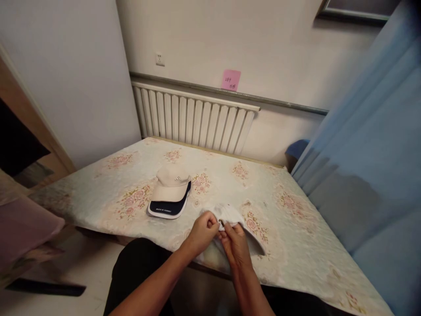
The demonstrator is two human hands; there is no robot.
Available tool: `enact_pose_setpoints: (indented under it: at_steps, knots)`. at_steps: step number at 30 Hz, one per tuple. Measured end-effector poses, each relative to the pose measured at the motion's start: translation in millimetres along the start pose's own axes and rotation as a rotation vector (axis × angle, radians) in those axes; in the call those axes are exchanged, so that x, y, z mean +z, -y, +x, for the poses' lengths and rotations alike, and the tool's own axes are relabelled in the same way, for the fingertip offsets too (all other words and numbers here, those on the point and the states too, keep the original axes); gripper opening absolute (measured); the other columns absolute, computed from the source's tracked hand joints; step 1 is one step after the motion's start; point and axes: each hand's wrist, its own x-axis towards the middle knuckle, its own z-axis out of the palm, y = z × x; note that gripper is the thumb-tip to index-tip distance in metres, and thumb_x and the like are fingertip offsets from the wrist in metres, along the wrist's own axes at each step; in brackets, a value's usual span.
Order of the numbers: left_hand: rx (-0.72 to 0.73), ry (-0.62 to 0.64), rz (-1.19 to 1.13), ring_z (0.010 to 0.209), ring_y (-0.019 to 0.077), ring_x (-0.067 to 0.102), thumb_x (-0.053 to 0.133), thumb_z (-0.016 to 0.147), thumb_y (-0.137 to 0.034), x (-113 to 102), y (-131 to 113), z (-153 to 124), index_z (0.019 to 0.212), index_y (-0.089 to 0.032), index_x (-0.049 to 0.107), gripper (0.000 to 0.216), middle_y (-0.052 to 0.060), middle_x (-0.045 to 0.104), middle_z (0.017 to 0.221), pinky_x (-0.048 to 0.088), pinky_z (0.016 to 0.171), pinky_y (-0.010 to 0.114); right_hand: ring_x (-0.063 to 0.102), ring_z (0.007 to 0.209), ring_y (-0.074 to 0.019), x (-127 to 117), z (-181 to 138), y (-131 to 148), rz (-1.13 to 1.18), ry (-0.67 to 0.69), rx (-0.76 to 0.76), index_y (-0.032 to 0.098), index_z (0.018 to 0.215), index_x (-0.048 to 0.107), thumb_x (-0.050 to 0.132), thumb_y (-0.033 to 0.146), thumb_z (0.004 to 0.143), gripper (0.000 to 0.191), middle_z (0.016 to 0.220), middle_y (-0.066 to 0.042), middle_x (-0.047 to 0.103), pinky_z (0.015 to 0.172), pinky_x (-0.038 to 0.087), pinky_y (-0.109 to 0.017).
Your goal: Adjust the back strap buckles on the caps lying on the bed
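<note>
Close in front of me a white cap (232,214) rests on the flowered cloth, its brim pointing to the lower right. At the cap's back strap, near a small dark metal buckle, my left hand (204,229) is closed in a pinch. Opposite it, my right hand (237,243) pinches the strap by the buckle, fingers partly under the cap. What lies between the fingertips is small and partly hidden. Left of my hands sits a stack of caps: a beige cap (169,184) on top, with a navy brim (171,206) and a white brim edge showing below.
A flowered cloth (213,169) covers the table before me. Behind it are a white radiator (197,116), a pipe and a pink note (230,80) on the wall. A blue curtain (362,166) hangs at the right; pink fabric (29,228) is at the left.
</note>
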Motion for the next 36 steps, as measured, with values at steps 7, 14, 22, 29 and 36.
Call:
enact_pose_setpoints:
  at_steps: [7,14,22,29,36]
  knots:
    - [0.049,-0.136,0.151,0.052,0.0095,0.042,0.048,0.068,-0.017,5,6,3,0.062,-0.021,0.041,0.01,-0.007,0.042,0.056,0.033,0.051,0.022,0.056,0.063,-0.0112,-3,4,-8,-0.207,-0.083,-0.1,0.019,0.066,0.056,0.071,0.03,0.066,0.019,0.069,0.002,0.061,0.06,0.044,-0.025]
    - [-0.025,-0.192,0.174,0.053,0.009,0.039,0.049,0.062,-0.014,7,14,5,0.056,-0.02,0.04,0.012,-0.007,0.04,0.054,0.028,0.051,0.021,0.045,0.052,-0.0099,-10,1,-12,-0.483,-0.192,-0.153,0.016,0.055,0.057,0.072,0.031,0.065,0.023,0.051,0.004,0.053,0.051,0.037,-0.023]
    - [-0.126,0.039,-0.136,0.051,0.0111,0.052,0.048,0.069,-0.025,-2,10,2,0.067,-0.02,0.045,0.007,-0.005,0.052,0.052,0.04,0.053,0.024,0.051,0.052,-0.0127,-16,2,-14,-0.57,-0.171,-0.158,0.017,0.055,0.058,0.07,0.033,0.065,0.023,0.051,0.003,0.057,0.055,0.041,-0.026]
    - [-0.208,0.022,-0.277,0.044,0.01,0.05,0.057,0.064,-0.029,-4,13,2,0.071,-0.02,0.044,0.017,-0.008,0.05,0.049,0.036,0.048,0.022,0.053,0.053,-0.0131,-14,-2,-19,-0.456,-0.093,-0.117,0.018,0.059,0.056,0.068,0.032,0.068,0.02,0.052,0.004,0.056,0.06,0.045,-0.029]
    - [-0.126,-0.241,-0.056,0.051,0.0085,0.042,0.062,0.068,-0.035,-3,20,-4,0.059,-0.018,0.045,0.025,-0.007,0.043,0.051,0.03,0.051,0.021,0.051,0.055,-0.0109,-8,0,-13,-0.252,-0.069,-0.096,0.02,0.07,0.058,0.068,0.03,0.07,0.014,0.061,0.005,0.059,0.064,0.047,-0.029]
